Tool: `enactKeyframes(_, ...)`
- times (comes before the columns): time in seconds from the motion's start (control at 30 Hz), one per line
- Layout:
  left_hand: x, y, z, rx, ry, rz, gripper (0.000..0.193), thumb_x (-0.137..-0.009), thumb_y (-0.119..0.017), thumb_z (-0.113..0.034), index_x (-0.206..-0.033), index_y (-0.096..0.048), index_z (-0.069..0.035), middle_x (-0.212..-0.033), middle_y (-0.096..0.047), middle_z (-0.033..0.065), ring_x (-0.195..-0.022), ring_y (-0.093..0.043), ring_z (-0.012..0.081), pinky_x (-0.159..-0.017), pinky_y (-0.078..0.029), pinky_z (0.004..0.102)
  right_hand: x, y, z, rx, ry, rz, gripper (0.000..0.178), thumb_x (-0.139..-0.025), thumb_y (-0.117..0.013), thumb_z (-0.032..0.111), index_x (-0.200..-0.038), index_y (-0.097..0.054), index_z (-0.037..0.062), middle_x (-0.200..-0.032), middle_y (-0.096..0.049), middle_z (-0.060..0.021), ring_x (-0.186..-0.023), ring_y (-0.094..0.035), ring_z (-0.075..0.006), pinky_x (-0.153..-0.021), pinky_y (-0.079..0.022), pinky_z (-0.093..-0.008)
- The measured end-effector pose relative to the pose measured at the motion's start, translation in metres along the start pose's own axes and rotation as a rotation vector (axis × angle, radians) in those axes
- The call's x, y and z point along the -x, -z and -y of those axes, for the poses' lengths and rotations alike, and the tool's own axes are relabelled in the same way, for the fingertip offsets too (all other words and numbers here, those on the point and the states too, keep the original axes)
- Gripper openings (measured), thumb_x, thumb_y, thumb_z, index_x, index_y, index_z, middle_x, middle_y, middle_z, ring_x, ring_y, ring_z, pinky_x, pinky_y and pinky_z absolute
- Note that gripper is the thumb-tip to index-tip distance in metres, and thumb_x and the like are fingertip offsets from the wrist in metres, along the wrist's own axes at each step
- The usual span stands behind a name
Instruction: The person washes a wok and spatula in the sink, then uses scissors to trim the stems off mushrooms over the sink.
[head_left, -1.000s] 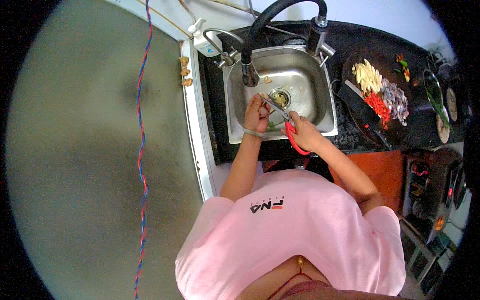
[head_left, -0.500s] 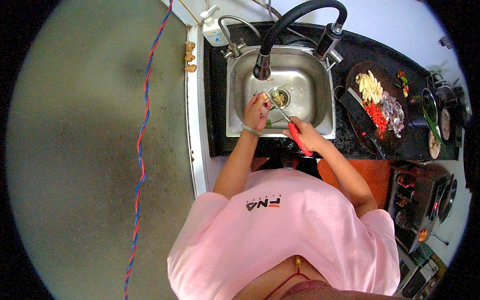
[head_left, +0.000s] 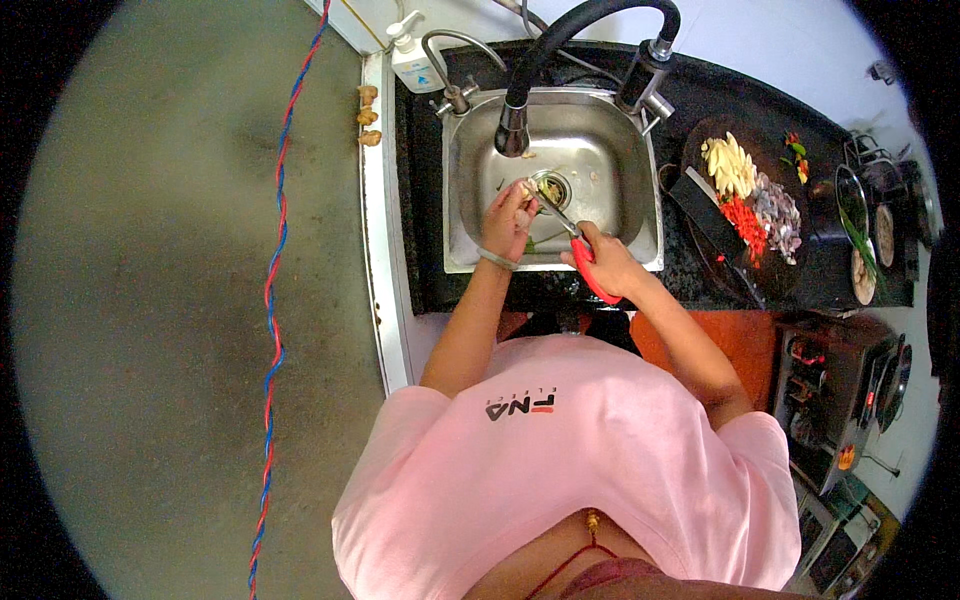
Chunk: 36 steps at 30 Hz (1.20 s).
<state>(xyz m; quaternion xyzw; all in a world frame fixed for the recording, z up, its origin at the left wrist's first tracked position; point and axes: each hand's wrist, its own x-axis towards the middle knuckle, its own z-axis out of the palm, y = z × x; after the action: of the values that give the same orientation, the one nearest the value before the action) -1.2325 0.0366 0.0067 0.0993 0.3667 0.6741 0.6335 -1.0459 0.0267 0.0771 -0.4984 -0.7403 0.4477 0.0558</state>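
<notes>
Red-handled scissors over a steel sink

Nearest is the person's pink shirt. Beyond it, the right hand grips the scissors by their handles, blades pointing forward-left. The left hand pinches a small pale piece by the blade tips; whether they touch is too small to tell. Both hands are above the sink, near its drain. To the right, a knife lies beside chopped red pieces. Farther off arches a black tap.
</notes>
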Motion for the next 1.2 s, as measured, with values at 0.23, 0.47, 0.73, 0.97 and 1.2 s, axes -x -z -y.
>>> enactKeyframes(0.23, -0.002, 0.012, 0.002, -0.099, -0.002, 0.005, 0.021, -0.087, -0.052, -0.014, -0.102, -0.059, -0.001, -0.1, -0.057, 0.007, -0.087, -0.055, 0.015, -0.077, -0.046, 0.0278, 0.001, -0.001, -0.007, 0.028, 0.031, 0.006, 0.058, -0.08, -0.057, 0.039, -0.117, -0.041, -0.0024, -0.089, -0.058, -0.0299, -0.089, -0.056, -0.0418, -0.077, -0.043, -0.0442)
enactKeyframes(0.47, 0.002, 0.006, 0.003, -0.069, -0.015, 0.009, 0.024, -0.088, -0.052, -0.015, -0.106, -0.056, 0.001, -0.099, -0.057, 0.0099, -0.087, -0.054, 0.0165, -0.077, -0.047, 0.0276, 0.001, -0.002, -0.011, -0.404, -0.152, 0.266, 0.049, -0.082, -0.057, 0.037, -0.107, -0.046, -0.0035, -0.09, -0.059, -0.027, -0.09, -0.057, -0.0386, -0.077, -0.045, -0.0404)
enactKeyframes(0.73, 0.004, 0.008, -0.001, -0.087, 0.009, -0.017, 0.024, -0.087, -0.053, -0.015, -0.105, -0.055, 0.001, -0.097, -0.057, 0.0077, -0.089, -0.054, 0.0151, -0.079, -0.047, 0.0267, 0.004, 0.004, 0.0, -0.019, -0.015, 0.07, 0.047, -0.081, -0.058, 0.039, -0.101, -0.05, -0.0024, -0.092, -0.059, -0.0228, -0.089, -0.058, -0.0294, -0.081, -0.044, -0.0351)
enactKeyframes(0.97, 0.002, 0.012, -0.004, -0.074, 0.02, 0.05, 0.025, -0.088, -0.052, -0.016, -0.106, -0.054, 0.001, -0.1, -0.057, 0.008, -0.089, -0.054, 0.0157, -0.08, -0.047, 0.0254, -0.007, 0.0, -0.015, -0.082, 0.068, 0.102, 0.041, -0.082, -0.059, 0.035, -0.095, -0.053, -0.0038, -0.079, -0.059, -0.0208, -0.075, -0.059, -0.0276, -0.07, -0.045, -0.0373)
enactKeyframes(1.2, -0.005, 0.014, -0.005, 0.049, -0.012, 0.185, 0.028, -0.088, -0.051, -0.014, -0.112, -0.05, 0.001, -0.097, -0.056, 0.0091, -0.082, -0.055, 0.0163, -0.073, -0.048, 0.0264, -0.025, -0.017, -0.037, -0.288, -0.112, -0.04, 0.047, -0.082, -0.055, 0.042, -0.093, -0.052, -0.0035, -0.08, -0.059, -0.0234, -0.078, -0.059, -0.0332, -0.071, -0.044, -0.0388)
